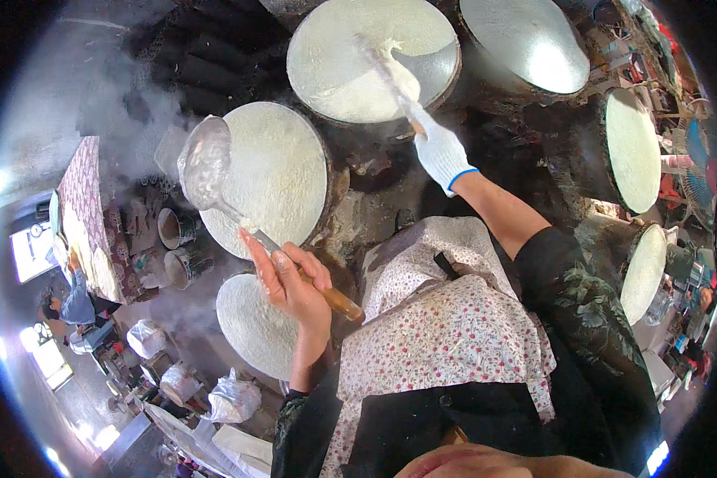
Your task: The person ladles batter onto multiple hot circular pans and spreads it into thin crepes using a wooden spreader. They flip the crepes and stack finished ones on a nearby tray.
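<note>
My left hand (299, 285) is closed around the wooden handle of a large metal ladle (205, 166). The ladle's bowl, smeared with pale batter, hangs over the left edge of a round griddle (283, 171) coated in a whitish layer. In a white knit glove, my right hand (440, 151) grips a batter-covered spreader (398, 89), whose exact shape is blurred. It reaches over the far round griddle (327, 56), where pale batter covers most of the surface and a grey patch shows at the right.
More round griddles stand around me: a shiny grey one (526, 44) at far right, pale-covered ones (633, 151) along the right, and another (255, 327) near left. Steam drifts at left. Beyond are metal buckets (171, 229), a patterned table (84, 183), a person (78, 299) and plastic bags (233, 397).
</note>
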Motion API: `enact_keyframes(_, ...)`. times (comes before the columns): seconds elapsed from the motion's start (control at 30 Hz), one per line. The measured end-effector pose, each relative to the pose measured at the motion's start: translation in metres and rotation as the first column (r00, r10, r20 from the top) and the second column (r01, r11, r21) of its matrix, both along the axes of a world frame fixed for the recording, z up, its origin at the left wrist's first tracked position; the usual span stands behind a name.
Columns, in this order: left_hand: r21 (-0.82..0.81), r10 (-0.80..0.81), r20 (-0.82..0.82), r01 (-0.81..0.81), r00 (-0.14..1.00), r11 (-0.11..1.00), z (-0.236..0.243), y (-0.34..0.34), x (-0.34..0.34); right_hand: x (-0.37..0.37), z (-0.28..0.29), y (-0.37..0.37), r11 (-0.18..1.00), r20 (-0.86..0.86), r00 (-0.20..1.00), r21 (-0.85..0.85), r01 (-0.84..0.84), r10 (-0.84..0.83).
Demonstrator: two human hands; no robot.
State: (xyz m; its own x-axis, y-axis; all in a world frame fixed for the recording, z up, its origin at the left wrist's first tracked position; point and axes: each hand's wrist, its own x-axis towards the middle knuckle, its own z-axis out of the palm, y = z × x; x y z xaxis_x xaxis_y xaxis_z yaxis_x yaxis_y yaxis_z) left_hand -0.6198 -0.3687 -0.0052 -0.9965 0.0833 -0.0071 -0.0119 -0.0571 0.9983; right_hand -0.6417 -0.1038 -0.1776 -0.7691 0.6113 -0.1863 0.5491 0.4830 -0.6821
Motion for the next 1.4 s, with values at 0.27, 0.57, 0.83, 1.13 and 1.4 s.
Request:
enact_keyframes(0.27,-0.102,-0.099,0.046,0.103,0.994,0.989,-0.001,-0.015,0.008,-0.026,0.001,-0.053,0.919,-0.059,0.922,-0.082,-0.386,0.382)
enact_keyframes(0.57,-0.061,-0.197,0.085,0.202,0.977,0.977,-0.008,0.009,0.003,0.018,0.001,0.016,0.999,-0.235,0.971,-0.011,0.04,-0.042)
enact_keyframes(0.83,-0.022,-0.274,0.041,0.275,0.961,0.961,-0.009,0.032,0.0,0.052,0.003,0.024,0.994,-0.034,0.994,0.006,-0.108,0.108)
enact_keyframes(1.13,0.018,-0.278,0.085,0.277,0.957,0.961,0.001,0.074,0.006,0.062,0.009,0.049,0.919,0.185,0.902,-0.125,-0.374,0.391)
enact_keyframes(1.4,-0.088,-0.19,0.142,0.204,0.971,0.975,0.007,0.119,0.018,0.058,0.01,0.099,0.974,-0.057,0.976,-0.068,-0.215,0.211)
